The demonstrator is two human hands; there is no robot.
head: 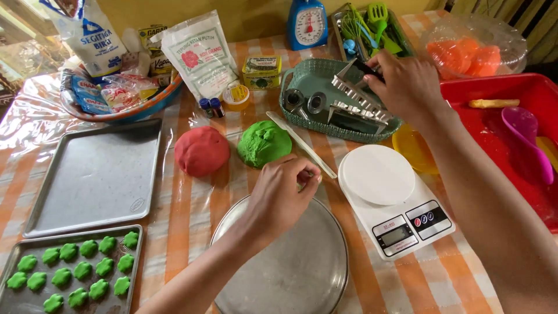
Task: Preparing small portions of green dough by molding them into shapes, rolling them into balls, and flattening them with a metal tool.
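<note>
My left hand (283, 195) hovers over the far rim of a round metal tray (290, 267), fingers pinched on a small bit of green dough. My right hand (405, 84) reaches into a teal basket (302, 72) and grips a metal serrated tong-like tool (360, 99). A green dough ball (264, 143) and a red dough ball (201, 150) lie just beyond my left hand. A white plastic knife (299, 142) rests between the green dough and the basket.
A white digital scale (392, 197) stands right of the round tray. An empty baking sheet (96, 174) and a sheet of several green shaped cookies (72, 267) lie left. Flour bags in a bowl (116, 110), a blue dial scale (307, 23) and a red tray (500, 96) ring the back.
</note>
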